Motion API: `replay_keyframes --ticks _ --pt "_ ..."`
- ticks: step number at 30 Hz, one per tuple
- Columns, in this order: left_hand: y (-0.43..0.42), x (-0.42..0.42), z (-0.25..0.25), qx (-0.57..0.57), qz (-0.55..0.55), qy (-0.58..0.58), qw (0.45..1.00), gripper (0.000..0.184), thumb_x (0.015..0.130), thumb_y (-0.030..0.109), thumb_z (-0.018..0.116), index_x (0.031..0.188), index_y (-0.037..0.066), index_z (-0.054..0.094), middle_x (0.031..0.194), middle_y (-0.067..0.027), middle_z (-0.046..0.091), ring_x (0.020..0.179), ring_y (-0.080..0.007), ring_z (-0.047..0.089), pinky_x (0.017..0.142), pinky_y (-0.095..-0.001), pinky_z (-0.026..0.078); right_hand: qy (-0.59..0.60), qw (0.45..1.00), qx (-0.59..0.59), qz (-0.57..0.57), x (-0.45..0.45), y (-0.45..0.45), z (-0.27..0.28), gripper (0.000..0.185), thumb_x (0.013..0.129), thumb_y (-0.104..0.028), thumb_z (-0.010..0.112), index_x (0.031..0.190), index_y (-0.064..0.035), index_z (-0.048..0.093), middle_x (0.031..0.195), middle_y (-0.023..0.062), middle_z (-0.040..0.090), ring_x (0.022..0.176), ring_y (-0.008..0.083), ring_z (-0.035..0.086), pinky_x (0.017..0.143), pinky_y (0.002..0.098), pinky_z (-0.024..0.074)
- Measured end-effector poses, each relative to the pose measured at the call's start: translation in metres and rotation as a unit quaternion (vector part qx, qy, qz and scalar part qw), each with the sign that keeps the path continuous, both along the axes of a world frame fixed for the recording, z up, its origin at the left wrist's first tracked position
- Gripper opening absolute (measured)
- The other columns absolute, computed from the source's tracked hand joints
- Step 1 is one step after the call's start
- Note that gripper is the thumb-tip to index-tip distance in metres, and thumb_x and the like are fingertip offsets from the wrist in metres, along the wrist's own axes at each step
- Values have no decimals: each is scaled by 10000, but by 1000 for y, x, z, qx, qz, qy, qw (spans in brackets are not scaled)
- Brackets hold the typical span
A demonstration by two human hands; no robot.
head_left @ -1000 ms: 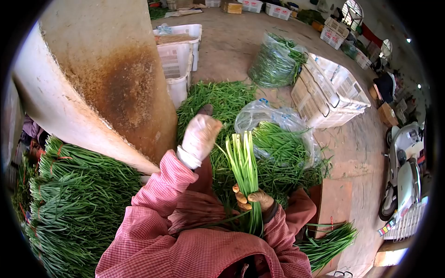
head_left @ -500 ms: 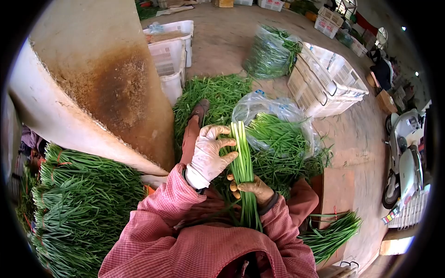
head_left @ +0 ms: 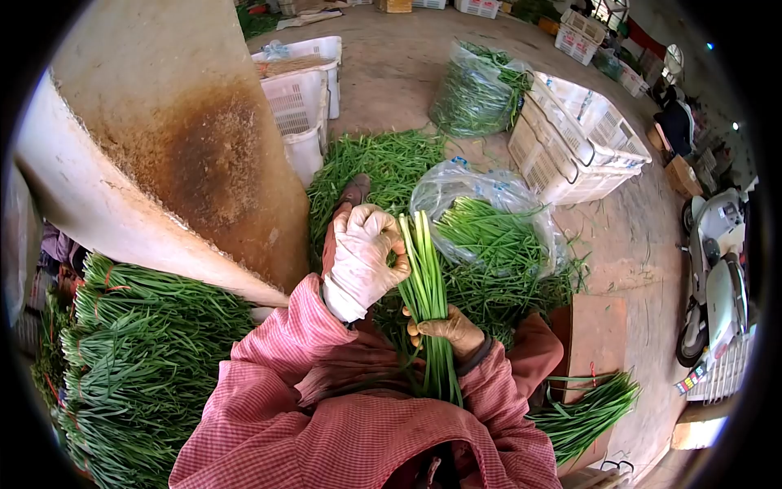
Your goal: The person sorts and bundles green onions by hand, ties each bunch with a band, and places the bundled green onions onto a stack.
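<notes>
While the tan-gloved right hand (head_left: 456, 331) grips slim, pale-ended green stalks (head_left: 425, 281) | white-gloved left hand (head_left: 363, 259) sits curled beside them, can't tell if pinching | slack grip could spill 'em

Brown-stained wall (head_left: 216, 163) L; brownish flr (head_left: 391, 73); far window (head_left: 604, 11).

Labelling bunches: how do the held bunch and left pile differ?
Size: the held bunch is slim; the left pile is far bulkier.
Support: the right hand grips the held bunch; no hand touches the left pile.
Ties: red ties show on the left pile, none visible on the held bunch.
Shared: green stalks with paler ends.
</notes>
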State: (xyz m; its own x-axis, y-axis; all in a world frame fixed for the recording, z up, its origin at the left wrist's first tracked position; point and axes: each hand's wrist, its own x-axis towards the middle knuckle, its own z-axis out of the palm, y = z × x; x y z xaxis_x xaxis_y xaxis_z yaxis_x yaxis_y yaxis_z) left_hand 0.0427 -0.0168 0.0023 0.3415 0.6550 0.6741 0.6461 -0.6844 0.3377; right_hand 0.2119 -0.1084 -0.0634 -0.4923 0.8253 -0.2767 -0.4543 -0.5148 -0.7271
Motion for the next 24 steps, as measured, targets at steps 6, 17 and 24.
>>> replay_keyframes --ticks 6,17,24 --pt "7 -8 10 80 -15 48 996 248 423 49 626 614 147 502 829 32 484 918 -181 466 815 -378 301 -38 999 15 -1 5 4 -1 373 712 -83 656 1045 16 519 752 95 586 636 192 568 614 306 463" --pt "119 -122 -3 113 427 116 890 386 613 202 712 910 22 545 985 -79 530 1013 -228 440 835 -423 354 -18 997 17 -77 18 -7 -7 284 721 -24 648 986 6 550 760 85 586 615 183 564 550 277 468" --pt "-16 16 -64 -656 -399 -323 553 685 779 400 572 1269 8 296 1229 -127 431 1177 -205 362 977 -330 299 -58 995 44 -66 0 0 6 285 726 -50 653 985 -3 543 771 79 585 632 158 561 571 257 470"
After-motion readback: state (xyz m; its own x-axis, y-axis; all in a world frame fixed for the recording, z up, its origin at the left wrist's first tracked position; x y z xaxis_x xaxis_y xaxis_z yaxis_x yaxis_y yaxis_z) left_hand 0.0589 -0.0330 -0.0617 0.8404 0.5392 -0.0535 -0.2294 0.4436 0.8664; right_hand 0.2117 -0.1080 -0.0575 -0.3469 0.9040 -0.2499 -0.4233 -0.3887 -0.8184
